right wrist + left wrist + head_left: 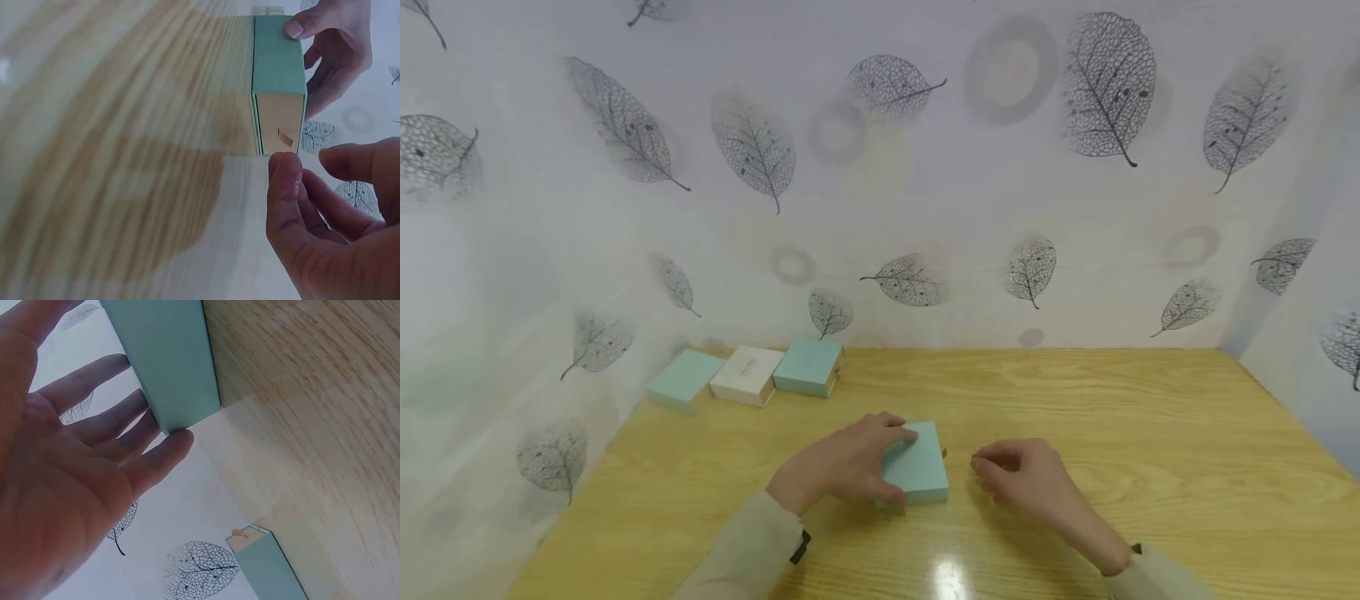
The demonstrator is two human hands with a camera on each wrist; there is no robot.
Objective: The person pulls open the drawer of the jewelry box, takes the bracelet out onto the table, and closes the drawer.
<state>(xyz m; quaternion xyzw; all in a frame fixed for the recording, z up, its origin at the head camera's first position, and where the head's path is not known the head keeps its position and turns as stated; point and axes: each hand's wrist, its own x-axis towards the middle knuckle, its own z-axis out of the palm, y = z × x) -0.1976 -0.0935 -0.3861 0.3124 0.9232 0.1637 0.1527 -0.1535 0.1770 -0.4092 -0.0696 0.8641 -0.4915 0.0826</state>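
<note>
- Head view: a mint-green box [921,468] lies flat on the wood-grain table [1120,408], in front of the person and between the two hands.
- Head view: the left hand [846,467] is spread over the left part of the box, its thumb at the near side and other fingers across the top.
- Head view: the right hand [1033,483] is to the right of the box, apart from it, fingers loosely bent and holding nothing. A small tab [944,453] projects from the box's right side.
- Head view: at the table's far left, a second mint box [685,377], a white box [747,375] and a third mint box [810,367] form a row before the leaf-print wall covering [917,200].
- Left wrist view: the left hand's fingers are extended and separated, touching the box; whether they apply grip cannot be told.
- Right wrist view: the tab is on the tan end face [272,115]. The right thumb and index finger are separated, near the tab.
</note>
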